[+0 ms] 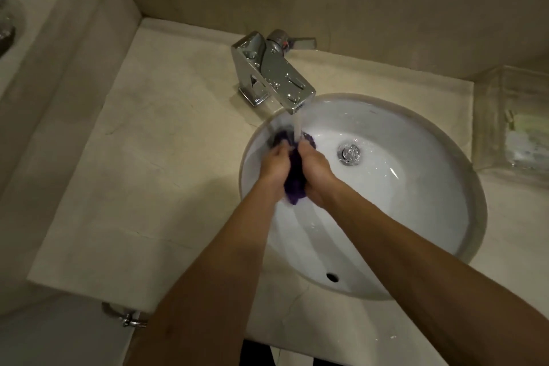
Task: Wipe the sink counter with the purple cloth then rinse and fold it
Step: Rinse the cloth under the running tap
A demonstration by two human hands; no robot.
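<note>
I see both hands over sink (pixel 416 217): left hand (pixel 274 168) and right hand (pixel 316 171) clamp bunched cloth (pixel 294 178) between them, under running water (pixel 297 125) from faucet (pixel 273 74).

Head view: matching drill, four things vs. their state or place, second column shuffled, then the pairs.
Things:
1. purple cloth
2. tap
3. drain
4. glass box

States or places:
A. on the counter, right of the sink
B. running water
C. bunched between both hands
D. in the basin floor, wet

Pairs: 1-C, 2-B, 3-D, 4-A
</note>
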